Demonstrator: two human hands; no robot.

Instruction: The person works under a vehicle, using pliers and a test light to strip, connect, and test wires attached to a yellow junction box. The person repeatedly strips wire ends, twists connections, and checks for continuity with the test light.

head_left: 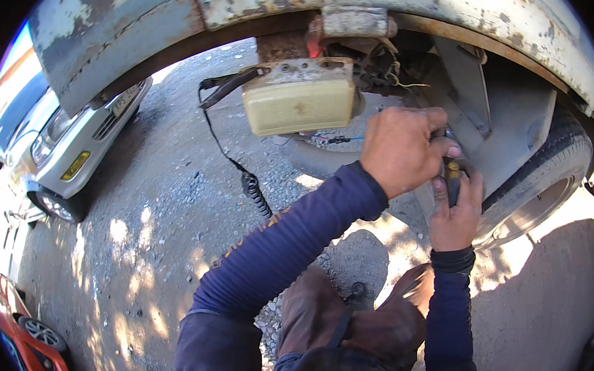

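Both grips work together: left hand (401, 149) curls around a dark tool (452, 175), right hand (455, 214) pinches its lower end, steadying it beside the tyre (549, 163).

Both arms rise from the lower edge in dark blue long sleeves. The left arm is bent at the elbow, forearm running up and rightward; the left hand (401, 149) shows its back, knuckles uppermost, fingers curled in a closed grip. The right hand (455, 215) sits just below the left hand, nearly touching it, wrist straight, forearm close to vertical, fingers pointing upward and curled shut. A dark cuff bands the right wrist.
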